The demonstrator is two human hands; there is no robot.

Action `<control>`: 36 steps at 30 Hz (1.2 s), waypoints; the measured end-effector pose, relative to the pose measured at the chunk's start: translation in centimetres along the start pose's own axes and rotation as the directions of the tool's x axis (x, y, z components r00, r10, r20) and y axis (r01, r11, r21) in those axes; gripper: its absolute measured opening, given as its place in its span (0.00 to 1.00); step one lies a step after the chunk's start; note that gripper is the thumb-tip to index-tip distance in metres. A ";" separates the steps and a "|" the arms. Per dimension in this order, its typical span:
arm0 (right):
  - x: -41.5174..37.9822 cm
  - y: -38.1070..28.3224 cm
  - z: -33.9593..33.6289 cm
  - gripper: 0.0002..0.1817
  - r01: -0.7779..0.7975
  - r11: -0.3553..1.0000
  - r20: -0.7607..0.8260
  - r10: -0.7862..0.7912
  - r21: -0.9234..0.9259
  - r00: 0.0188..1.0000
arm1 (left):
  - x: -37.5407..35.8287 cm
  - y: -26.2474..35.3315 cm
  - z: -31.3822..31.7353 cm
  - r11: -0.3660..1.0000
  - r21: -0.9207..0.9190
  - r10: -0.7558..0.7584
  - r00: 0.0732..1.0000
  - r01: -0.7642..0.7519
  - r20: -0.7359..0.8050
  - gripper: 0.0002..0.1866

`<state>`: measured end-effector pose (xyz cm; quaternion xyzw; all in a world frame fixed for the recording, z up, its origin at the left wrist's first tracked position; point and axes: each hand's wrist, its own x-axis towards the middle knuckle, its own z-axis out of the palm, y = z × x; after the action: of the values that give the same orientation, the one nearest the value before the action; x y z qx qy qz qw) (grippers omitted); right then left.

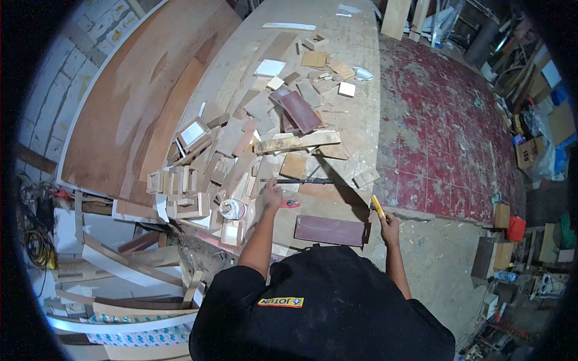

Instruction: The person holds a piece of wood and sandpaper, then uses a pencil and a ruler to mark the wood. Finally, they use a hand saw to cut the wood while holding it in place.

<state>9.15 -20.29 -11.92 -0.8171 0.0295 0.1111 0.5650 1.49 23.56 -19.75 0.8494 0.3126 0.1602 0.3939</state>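
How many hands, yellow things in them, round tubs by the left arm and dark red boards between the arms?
Hands: 2 (left hand, right hand)
Yellow thing: 1
Round tub: 1
Dark red board: 1
Total: 5

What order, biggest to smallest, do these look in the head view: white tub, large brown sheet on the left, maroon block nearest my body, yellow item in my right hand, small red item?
1. Brown sheet
2. Maroon block
3. White tub
Yellow item and red item: smallest, too alike to rank.
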 end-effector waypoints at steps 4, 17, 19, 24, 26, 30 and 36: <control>1.0 -0.3 0.6 0.13 0.094 0.993 0.110 -0.085 -0.077 0.990 | -5.7 -0.8 -0.9 0.980 0.152 0.137 0.990 -0.131 -0.035 0.25; -0.8 -3.5 -2.0 0.12 0.504 0.755 0.455 -0.305 -0.419 0.836 | -14.8 4.9 -4.2 0.850 0.509 -0.097 0.911 -0.134 0.401 0.35; -1.7 -3.8 -2.5 0.11 0.510 0.746 0.463 -0.303 -0.428 0.833 | -15.3 5.0 -3.8 0.865 0.486 -0.073 0.927 -0.125 0.368 0.35; -3.0 -2.2 -3.5 0.11 0.404 0.805 0.448 -0.196 -0.434 0.872 | -16.8 5.5 -2.2 0.879 0.447 -0.033 0.913 -0.167 0.406 0.37; -3.1 -1.1 -3.8 0.14 0.411 0.814 0.463 -0.201 -0.411 0.863 | -17.5 5.7 -1.6 0.881 0.433 -0.022 0.897 -0.192 0.442 0.38; -2.9 0.1 -4.2 0.14 0.434 0.833 0.442 -0.265 -0.343 0.857 | -18.0 7.2 -0.5 0.849 0.489 -0.041 0.899 -0.199 0.436 0.45; -2.6 0.4 -4.2 0.14 0.399 0.871 0.463 -0.239 -0.288 0.854 | -18.5 8.1 0.2 0.814 0.569 -0.157 0.898 -0.119 0.412 0.50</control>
<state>7.21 -24.59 -10.36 -0.8601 -0.2506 0.1874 0.4029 -9.10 7.25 -14.10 0.9389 0.2576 -0.1430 0.1776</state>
